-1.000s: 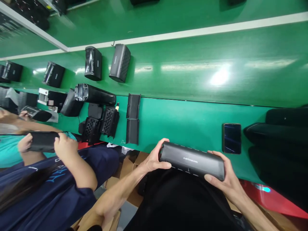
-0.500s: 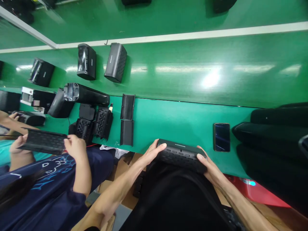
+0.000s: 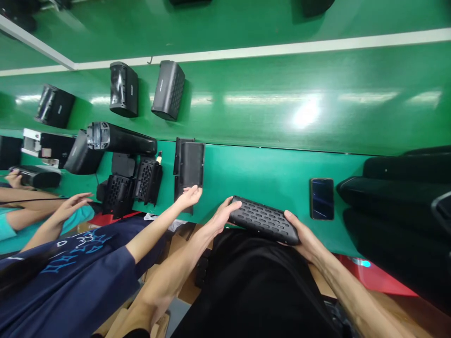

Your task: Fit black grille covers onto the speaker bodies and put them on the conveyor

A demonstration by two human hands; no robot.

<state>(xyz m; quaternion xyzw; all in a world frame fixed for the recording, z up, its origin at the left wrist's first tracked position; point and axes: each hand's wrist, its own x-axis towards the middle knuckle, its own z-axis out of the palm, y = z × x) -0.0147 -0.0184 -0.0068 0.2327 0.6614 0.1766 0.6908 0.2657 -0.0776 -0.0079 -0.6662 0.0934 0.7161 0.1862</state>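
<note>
The long black casing (image 3: 263,219) was held at both ends, its face of staggered, oblong slots turned upward and its corners rounded. It sat aslant by the near edge of the green table (image 3: 243,169), left end farther forward than the right.

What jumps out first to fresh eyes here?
Probably the black slotted casing, held at the near edge of the green bench between the left hand and the right hand. Next, a neighbour's hand reaching in from the left to a dark panel on the bench. Then the phone, lying screen up right of the casing.
</note>
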